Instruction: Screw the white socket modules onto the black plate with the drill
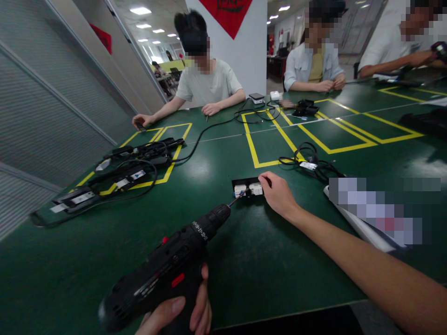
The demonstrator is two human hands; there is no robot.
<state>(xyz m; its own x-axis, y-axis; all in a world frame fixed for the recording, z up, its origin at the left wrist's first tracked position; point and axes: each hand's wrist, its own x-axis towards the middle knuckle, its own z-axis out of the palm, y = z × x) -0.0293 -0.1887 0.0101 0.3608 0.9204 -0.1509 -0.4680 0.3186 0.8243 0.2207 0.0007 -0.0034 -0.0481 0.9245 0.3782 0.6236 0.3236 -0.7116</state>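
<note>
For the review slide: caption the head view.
Left hand grips a power drill, bit pointed at a black-and-white part held by the right hand.

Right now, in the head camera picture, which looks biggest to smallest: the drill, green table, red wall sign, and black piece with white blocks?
1. Green table
2. Drill, though being close makes it look bigger
3. Red wall sign, the part showing
4. Black piece with white blocks

Black drill (157,274), red switch (178,279), black housing (244,181), white blocks (256,188), green table (265,265), yellow lines (274,164)
</note>
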